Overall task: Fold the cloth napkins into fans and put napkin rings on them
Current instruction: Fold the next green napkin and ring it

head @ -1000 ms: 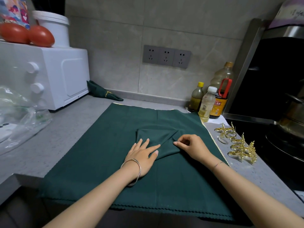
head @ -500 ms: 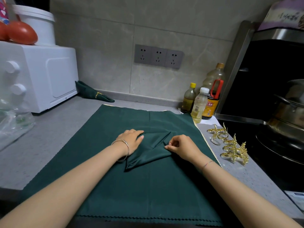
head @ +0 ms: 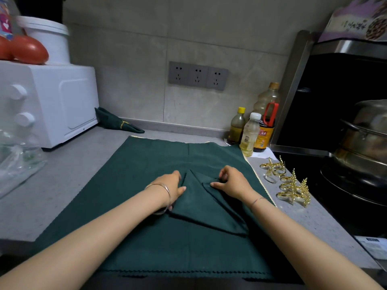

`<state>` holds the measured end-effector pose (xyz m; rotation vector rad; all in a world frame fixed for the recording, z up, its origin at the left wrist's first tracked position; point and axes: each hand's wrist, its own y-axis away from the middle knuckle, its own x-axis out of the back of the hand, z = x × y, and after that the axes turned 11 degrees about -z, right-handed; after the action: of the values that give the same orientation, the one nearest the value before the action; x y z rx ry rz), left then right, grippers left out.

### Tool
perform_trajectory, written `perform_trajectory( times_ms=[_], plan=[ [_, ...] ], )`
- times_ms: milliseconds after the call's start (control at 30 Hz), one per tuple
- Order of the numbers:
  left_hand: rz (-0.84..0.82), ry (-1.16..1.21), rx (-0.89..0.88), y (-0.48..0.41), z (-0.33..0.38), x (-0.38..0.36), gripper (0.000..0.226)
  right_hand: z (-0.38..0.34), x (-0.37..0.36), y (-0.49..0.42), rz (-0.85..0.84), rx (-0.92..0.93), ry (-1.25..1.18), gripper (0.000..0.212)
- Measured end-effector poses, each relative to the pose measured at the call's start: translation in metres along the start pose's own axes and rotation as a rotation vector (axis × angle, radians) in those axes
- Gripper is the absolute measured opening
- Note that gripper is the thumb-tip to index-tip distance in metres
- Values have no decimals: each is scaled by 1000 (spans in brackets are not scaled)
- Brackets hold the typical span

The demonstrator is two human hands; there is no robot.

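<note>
Your left hand (head: pixel 167 188) is gripping the folded napkin (head: pixel 201 208) at its left edge, right hand (head: pixel 232 183) pinching its right fold (napkin rings (head: pixel 292 190) lying beyond).

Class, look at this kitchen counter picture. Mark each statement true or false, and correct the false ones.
1. The left hand and the right hand both touch the folded napkin. True.
2. The gold napkin rings lie left of the green cloth. False: they lie on the counter to its right.
3. A finished ringed napkin lies beside the white oven. True.
4. The tomatoes sit on the counter. False: they sit on top of the oven.
5. A plug is in the wall sockets. False: all three are empty.
</note>
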<state>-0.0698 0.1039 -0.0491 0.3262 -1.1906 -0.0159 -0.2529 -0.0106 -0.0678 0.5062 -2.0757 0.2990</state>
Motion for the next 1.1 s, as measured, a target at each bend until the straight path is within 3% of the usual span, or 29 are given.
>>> perform_trajectory(
  times_ms=[133,233,333,433,567,667,833,967,1100],
  plan=[
    [-91,149,-50,17,16,-18,52,3,-8,3,7,-56,-90,33],
    [55,-128,-20,16,25,-19,66,2,-12,8,40,-43,-45,30],
    [178,-264,-140,7,31,-21,56,2,-18,13,107,26,2,27],
    [84,-347,-285,-5,35,-27,51,4,-22,15,151,81,25,25],
    [-34,-330,-273,-13,34,-38,52,7,-23,15,150,101,14,22],
    [-42,-314,-263,-14,33,-43,52,9,-21,15,135,141,-40,5],
    [-36,-280,-279,-15,30,-46,52,25,-7,33,15,307,-64,30],
    [-41,-275,-284,-16,29,-47,52,48,6,64,-129,311,-96,45],
    [-40,-270,-285,-17,29,-48,52,56,17,94,-169,307,-93,45]
  ],
)
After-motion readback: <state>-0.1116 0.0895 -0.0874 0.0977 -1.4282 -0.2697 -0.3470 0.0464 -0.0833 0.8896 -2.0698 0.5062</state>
